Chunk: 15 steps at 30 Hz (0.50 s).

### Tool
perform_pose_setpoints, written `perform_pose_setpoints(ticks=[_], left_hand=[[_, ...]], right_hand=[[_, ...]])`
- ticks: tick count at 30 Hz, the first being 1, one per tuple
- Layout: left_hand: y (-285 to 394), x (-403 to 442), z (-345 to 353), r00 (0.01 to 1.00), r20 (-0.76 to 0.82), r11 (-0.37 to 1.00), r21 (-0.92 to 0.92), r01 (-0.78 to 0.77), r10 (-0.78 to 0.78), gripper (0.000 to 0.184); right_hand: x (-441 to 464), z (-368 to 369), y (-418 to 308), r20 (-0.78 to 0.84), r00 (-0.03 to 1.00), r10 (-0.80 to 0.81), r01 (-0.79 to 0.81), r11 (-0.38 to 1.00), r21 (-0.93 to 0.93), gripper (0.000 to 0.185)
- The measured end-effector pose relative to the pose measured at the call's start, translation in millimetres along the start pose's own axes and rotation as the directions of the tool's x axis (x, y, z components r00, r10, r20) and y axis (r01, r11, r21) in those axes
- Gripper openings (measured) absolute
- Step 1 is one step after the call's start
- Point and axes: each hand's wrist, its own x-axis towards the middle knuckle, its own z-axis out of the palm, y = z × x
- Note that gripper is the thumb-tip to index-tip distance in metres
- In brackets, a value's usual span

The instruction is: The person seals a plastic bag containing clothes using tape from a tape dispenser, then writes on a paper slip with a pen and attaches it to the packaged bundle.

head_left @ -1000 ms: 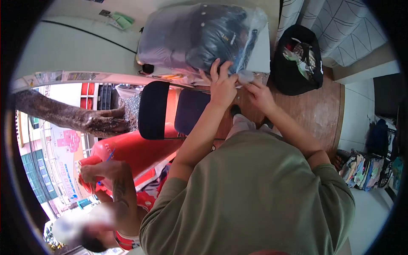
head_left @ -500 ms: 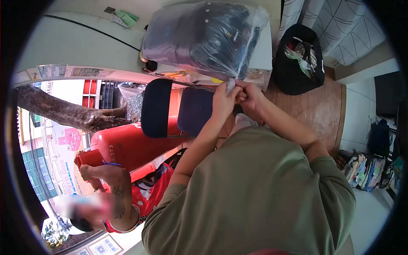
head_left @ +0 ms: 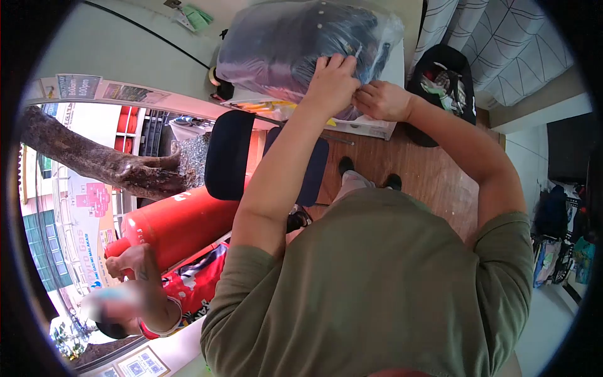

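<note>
A large clear plastic bag full of dark folded clothes lies on a white shelf unit. At its gathered near end, my left hand is closed with curled fingers on the plastic. Close beside it, my right hand is closed in a pinch at the same end of the bag. The bit of plastic between the fingers is mostly hidden by both hands.
A black basket with clothes stands right of the shelf. A dark chair is at left. Beyond it, a person in a red top holds a red gas cylinder. Clothes hang at far right.
Both my hands have moved up and over the bag's end, the left farther onto the bag. My feet now show on the floor. The person with the red cylinder has shifted left.
</note>
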Motion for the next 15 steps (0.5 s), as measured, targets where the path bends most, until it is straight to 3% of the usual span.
perform_pose_setpoints(ticks=[1, 3, 4, 5, 6, 7, 8, 9, 10, 11, 13, 15], left_hand=[[0.1, -0.3, 1.7, 1.000, -0.003, 1.000, -0.004, 0.009, -0.009, 0.008], [12.1, -11.1, 2.0, 0.961, -0.198, 0.964, -0.222, 0.149, -0.194, 0.012], [18.9, -19.4, 1.4, 0.914, -0.276, 0.921, -0.335, 0.197, -0.296, 0.013], [24.0, -35.4, 10.7, 0.872, -0.256, 0.833, -0.492, 0.254, -0.417, 0.016], [28.4, -54.9, 25.7, 0.822, -0.217, 0.717, -0.632, 0.292, -0.526, 0.019], [37.9, -74.6, 40.0, 0.778, -0.041, 0.601, -0.662, 0.449, -0.627, 0.021], [49.6, -89.1, 49.6, 0.699, 0.142, 0.464, -0.654, 0.598, -0.701, 0.023], [60.6, -92.9, 52.1, 0.616, 0.304, 0.197, -0.767, 0.611, -0.726, 0.023], [71.1, -94.2, 54.4, 0.540, 0.465, -0.087, -0.808, 0.582, -0.701, 0.024], [74.4, -95.4, 56.0, 0.482, 0.611, -0.362, -0.778, 0.513, -0.628, 0.025], [64.4, -100.2, 67.3, 0.500, 0.547, -0.099, -0.735, 0.671, -0.671, 0.024], [52.1, -95.3, 72.3, 0.578, 0.461, 0.195, -0.643, 0.740, -0.674, 0.020]], right_hand=[[-7.2, 3.7, -2.7, 0.042, 0.994, 0.097, -0.098, 0.994, 0.040, 0.026], [-26.2, 22.7, -19.6, 0.138, 0.951, 0.278, -0.293, 0.950, 0.111, 0.021], [-24.4, 33.0, -38.5, 0.186, 0.805, 0.564, -0.594, 0.765, 0.249, 0.016], [-19.8, 40.7, -59.0, 0.303, 0.574, 0.761, -0.809, 0.471, 0.351, 0.012], [-14.9, 48.0, -79.3, 0.388, 0.283, 0.877, -0.905, 0.110, 0.411, 0.010], [-5.6, 58.2, -99.1, 0.528, 0.012, 0.849, -0.736, -0.350, 0.580, 0.010], [4.1, 68.3, -110.6, 0.721, -0.127, 0.681, -0.280, -0.722, 0.633, 0.011], [10.6, 72.5, -116.8, 0.851, -0.123, 0.511, 0.118, -0.843, 0.524, 0.011], [14.8, 75.0, -117.6, 0.914, -0.046, 0.403, 0.321, -0.860, 0.396, 0.011], [16.9, 75.7, -116.4, 0.943, 0.022, 0.331, 0.423, -0.858, 0.291, 0.011], [15.2, 73.5, -111.1, 0.955, 0.062, 0.289, 0.437, -0.869, 0.234, 0.012], [9.4, 66.3, -104.9, 0.925, -0.030, 0.378, 0.216, -0.901, 0.375, 0.013]])
